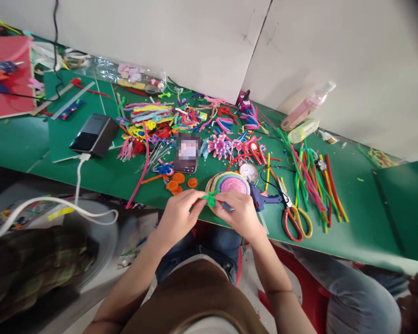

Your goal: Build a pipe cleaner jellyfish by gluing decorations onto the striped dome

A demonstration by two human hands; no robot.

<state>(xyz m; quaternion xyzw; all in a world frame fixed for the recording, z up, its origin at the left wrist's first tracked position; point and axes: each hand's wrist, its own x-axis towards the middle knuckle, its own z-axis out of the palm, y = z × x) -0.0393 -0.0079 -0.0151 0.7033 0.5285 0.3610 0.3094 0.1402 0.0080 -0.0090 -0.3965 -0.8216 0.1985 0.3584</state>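
Between my two hands is a small bent green pipe cleaner piece. My left hand pinches its left end with thumb and forefinger. On its other side, my right hand closes thumb and fingers on the right end. Directly behind the fingers lies a round coil of multicoloured pipe cleaners, pink at its middle, partly covered by my right hand. Several orange coiled discs lie to the left of it. A blue glue gun is just right of my right hand.
Scissors with red and yellow handles lie at right, beside loose long pipe cleaners. A phone and a black power station with a white cable are on the green table. Bottles stand by the wall. Another person's leg shows lower right.
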